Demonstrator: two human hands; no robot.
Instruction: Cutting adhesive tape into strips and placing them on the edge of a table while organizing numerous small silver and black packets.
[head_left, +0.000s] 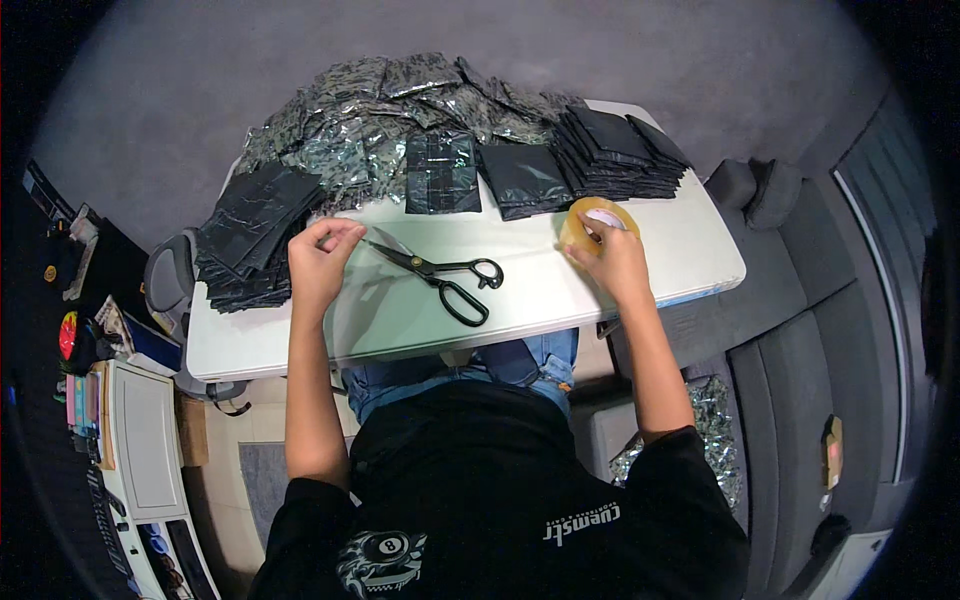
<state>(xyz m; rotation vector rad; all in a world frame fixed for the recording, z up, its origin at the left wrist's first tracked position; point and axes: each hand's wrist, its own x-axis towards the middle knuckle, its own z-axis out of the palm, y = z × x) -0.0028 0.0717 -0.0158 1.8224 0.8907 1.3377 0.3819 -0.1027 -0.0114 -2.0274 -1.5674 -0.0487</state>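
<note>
My right hand (620,264) grips a large roll of yellowish clear packing tape (573,236) above the right part of the white table (390,330). On the left, my left hand (318,268) is raised with thumb and fingertips pinched together; whatever they may hold is too small or clear to make out. Black-handled scissors (425,267) lie between my hands, blades partly spread and pointing toward my left fingertips. Beyond them sits a flat black plastic packet (442,190) with shiny strips across it. Another black packet (525,178) lies to its right.
A big heap of shiny camouflage-patterned packets (380,110) covers the table's far side. Black packets are piled at the left (250,235) and stacked at the right (615,150). A grey sofa (790,340) stands to the right, a white cabinet (150,420) to the left.
</note>
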